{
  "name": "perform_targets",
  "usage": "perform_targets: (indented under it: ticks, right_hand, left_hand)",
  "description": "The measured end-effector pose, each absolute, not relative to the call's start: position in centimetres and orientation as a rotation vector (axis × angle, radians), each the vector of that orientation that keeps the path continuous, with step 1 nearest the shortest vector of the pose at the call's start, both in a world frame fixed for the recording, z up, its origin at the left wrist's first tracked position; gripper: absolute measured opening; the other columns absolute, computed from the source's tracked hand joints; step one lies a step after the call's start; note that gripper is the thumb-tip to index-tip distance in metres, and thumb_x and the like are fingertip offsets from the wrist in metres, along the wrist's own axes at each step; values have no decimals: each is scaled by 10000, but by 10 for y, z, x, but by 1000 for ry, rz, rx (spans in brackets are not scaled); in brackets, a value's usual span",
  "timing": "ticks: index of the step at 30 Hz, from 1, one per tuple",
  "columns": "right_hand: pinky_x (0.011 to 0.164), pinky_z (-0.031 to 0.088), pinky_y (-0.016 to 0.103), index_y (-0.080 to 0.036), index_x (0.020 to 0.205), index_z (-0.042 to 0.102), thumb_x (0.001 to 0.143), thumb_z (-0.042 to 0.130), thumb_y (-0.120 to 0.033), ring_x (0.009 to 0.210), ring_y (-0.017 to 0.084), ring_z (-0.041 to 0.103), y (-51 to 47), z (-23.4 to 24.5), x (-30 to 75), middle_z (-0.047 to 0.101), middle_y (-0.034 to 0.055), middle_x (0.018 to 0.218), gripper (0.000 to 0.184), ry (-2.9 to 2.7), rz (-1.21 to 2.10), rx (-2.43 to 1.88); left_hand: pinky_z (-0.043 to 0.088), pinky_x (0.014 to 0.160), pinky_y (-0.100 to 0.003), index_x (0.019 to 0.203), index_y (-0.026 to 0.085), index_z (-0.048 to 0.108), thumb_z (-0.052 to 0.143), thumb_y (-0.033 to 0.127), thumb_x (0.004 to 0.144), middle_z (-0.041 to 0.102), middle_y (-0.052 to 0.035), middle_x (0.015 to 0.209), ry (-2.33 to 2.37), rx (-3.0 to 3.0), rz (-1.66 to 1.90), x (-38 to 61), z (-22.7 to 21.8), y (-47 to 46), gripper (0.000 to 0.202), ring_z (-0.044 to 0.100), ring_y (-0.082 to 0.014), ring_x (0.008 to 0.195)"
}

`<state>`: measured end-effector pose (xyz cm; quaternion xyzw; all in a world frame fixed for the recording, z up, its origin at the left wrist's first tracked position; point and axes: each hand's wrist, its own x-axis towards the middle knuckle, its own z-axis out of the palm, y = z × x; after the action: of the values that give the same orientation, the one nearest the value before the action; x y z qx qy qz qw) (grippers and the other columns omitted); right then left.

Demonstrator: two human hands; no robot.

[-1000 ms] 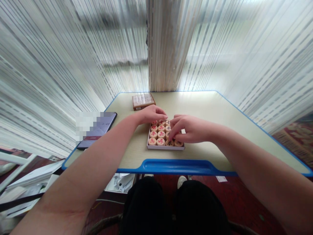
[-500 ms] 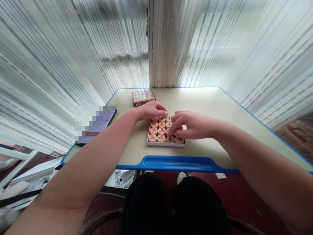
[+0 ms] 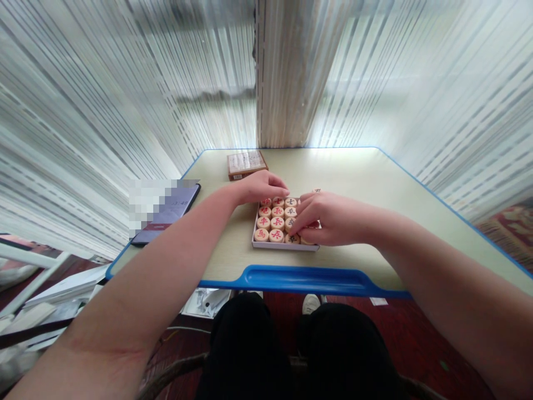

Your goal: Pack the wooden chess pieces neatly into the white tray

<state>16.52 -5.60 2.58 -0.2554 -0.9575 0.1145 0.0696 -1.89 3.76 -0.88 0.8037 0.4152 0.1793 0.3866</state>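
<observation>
A shallow white-edged box holds round Chinese chess pieces in rows, red characters on the left and black ones further right. My left hand rests at its back left corner, fingers loosely curved and apart, with nothing visible in them. My right hand lies over the right side with bent fingers closed down on a piece among the black ones; the palm hides most of the right column. Just beyond its knuckles shows part of another piece with a black character; whether it sits inside the box cannot be told.
A brown box with a pale printed top lies behind my left hand. At the table's left edge is a tablet-like device, partly pixelated. A blue-rimmed tray groove runs along the front edge. Striped curtains hang behind.
My right hand has shifted slightly right and toward me, covering the front right piece. A piece has come into view behind its knuckles. My left hand stays at the back left corner.
</observation>
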Motion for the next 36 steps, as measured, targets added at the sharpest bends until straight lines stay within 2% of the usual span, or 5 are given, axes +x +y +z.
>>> perform_targets:
  ticks: [11,16,22,27,36]
  right_hand:
    - [713,414,277,-199,748,751,721,505,-114,694,148,547,-57,26,166,688,38,702,262,-2816,361,-730]
    - [671,417,291,-176,816,746,754,492,-168,679,162,559,-43,23,171,675,57,716,262,-2532,81,-1078]
    - [793,447,344,-174,990,712,786,491,-218,910,234,582,-16,13,186,656,104,1001,304,-2297,-176,-1567]
    - [938,415,357,-144,1140,657,811,440,-199,1073,247,557,-4,7,195,592,120,1235,398,-2383,-140,-1722]
    - [701,472,294,-183,938,720,730,537,-227,818,217,634,-7,10,195,715,76,924,281,-2507,-6,-1807]
  left_hand:
    - [456,703,-278,872,123,730,649,385,683,709,-61,851,1036,2072,445,-19,-8,38,333,604,-170,775]
    - [448,667,-276,848,127,735,661,381,674,702,-54,788,1045,2065,460,-19,-9,37,317,594,-160,722]
    - [452,650,-269,847,149,738,669,408,673,710,-57,806,1056,2030,482,-20,-11,38,320,595,-153,710]
    - [458,696,-277,876,135,728,655,417,688,714,-64,835,1030,2052,466,-20,-11,39,346,607,-155,736]
    - [459,694,-283,892,132,721,659,435,678,717,-73,858,1046,2051,463,-20,-14,42,376,616,-169,762]
